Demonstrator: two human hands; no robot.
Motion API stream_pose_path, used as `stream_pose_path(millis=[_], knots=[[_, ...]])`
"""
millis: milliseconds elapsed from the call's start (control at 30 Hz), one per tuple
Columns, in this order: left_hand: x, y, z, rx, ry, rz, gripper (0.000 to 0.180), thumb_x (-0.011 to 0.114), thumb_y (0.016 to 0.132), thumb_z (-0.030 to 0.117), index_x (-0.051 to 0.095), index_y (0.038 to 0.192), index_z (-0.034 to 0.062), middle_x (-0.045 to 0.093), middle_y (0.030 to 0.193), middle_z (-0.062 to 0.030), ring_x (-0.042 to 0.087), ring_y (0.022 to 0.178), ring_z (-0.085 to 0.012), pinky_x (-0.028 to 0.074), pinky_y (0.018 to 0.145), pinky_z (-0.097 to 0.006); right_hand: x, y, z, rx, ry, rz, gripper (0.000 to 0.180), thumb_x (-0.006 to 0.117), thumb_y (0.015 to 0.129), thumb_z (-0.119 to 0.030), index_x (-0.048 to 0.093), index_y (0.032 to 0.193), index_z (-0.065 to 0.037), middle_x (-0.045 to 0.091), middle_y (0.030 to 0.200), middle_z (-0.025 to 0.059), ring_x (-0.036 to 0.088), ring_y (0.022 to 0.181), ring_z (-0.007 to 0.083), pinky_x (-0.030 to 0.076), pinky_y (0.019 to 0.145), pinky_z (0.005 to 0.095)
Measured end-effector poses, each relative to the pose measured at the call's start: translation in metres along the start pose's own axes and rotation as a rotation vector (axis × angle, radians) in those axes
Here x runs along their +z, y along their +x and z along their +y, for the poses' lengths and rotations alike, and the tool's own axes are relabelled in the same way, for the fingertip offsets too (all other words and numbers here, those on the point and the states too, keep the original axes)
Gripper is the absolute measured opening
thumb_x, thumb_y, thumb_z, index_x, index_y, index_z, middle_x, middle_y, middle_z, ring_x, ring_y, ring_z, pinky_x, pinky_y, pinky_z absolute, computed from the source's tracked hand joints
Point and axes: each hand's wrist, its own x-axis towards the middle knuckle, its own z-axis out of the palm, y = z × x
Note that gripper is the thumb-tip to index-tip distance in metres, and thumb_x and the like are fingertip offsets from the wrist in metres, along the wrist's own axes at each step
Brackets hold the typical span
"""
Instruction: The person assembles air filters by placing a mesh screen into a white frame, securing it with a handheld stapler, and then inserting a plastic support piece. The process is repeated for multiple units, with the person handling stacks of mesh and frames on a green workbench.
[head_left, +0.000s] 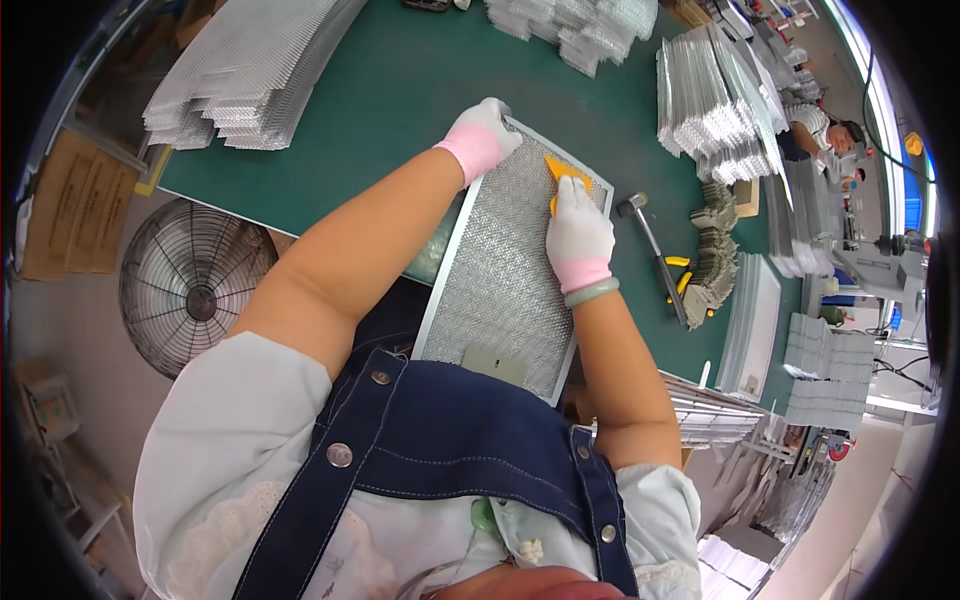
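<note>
A rectangular metal mesh filter panel (500, 280) with a silver frame lies on the green table (400, 90), its near end over the table's edge. My left hand (482, 135), in a white and pink glove, grips the panel's far left corner. My right hand (577, 235), gloved the same way and with a pale green bangle at the wrist, presses a yellow plastic scraper (562, 170) onto the mesh near the far right corner.
A hammer (655, 250) and yellow-handled pliers (680, 275) lie right of the panel, beside a pile of grey gloves (715, 260). Stacks of mesh sheets (250, 70) and framed panels (720, 100) sit along the table. A floor fan (195, 285) stands left. Another person (825, 135) works far right.
</note>
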Motion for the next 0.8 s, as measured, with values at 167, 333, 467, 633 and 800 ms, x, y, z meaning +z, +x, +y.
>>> stream_pose_path(millis=[167,333,467,633,800], knots=[[0.002,0.001,-0.002,0.010,0.027,0.011,0.057,0.070,0.082,0.026,0.055,0.127,-0.0064,0.065,0.117,-0.0248,0.063,0.112,-0.0352,0.048,0.099,-0.037,-0.001,0.027,-0.014,0.157,-0.117,-0.333,0.029,0.055,0.087,-0.013,0.054,0.113,-0.002,0.064,0.110,0.0167,0.071,0.077,0.0295,0.057,0.067,0.0414],[-0.002,0.000,0.000,0.012,-0.025,-0.029,0.058,0.070,0.082,0.026,0.054,0.128,-0.0058,0.064,0.118,-0.0251,0.062,0.113,-0.0349,0.048,0.099,-0.037,0.001,0.039,-0.005,0.198,-0.088,-0.413,0.027,0.052,0.089,-0.014,0.055,0.113,-0.002,0.065,0.108,0.0179,0.072,0.077,0.0313,0.056,0.064,0.0455],[-0.010,-0.003,-0.009,0.106,-0.032,-0.089,0.065,0.071,0.081,0.027,0.049,0.133,-0.0066,0.060,0.126,-0.0261,0.059,0.119,-0.0343,0.046,0.103,-0.036,0.000,0.014,-0.018,-0.024,-0.093,-0.206,0.037,0.056,0.086,-0.015,0.054,0.121,-0.003,0.063,0.113,0.0165,0.071,0.074,0.0284,0.056,0.062,0.0449],[-0.018,-0.005,-0.004,0.039,-0.100,-0.171,0.071,0.071,0.078,0.026,0.045,0.137,-0.0060,0.057,0.130,-0.0262,0.056,0.124,-0.0341,0.043,0.106,-0.035,0.007,0.073,-0.046,0.027,-0.045,-0.304,0.030,0.055,0.087,-0.015,0.056,0.115,-0.005,0.065,0.107,0.0147,0.071,0.076,0.0275,0.055,0.061,0.0429],[-0.020,0.000,-0.021,0.143,-0.099,-0.182,0.070,0.072,0.078,0.019,0.045,0.137,-0.0054,0.059,0.127,-0.0243,0.059,0.118,-0.0317,0.044,0.103,-0.034,-0.007,0.068,-0.049,0.069,0.003,-0.277,0.024,0.056,0.086,-0.012,0.057,0.109,-0.009,0.068,0.099,0.0092,0.071,0.073,0.0285,0.055,0.062,0.0433]])
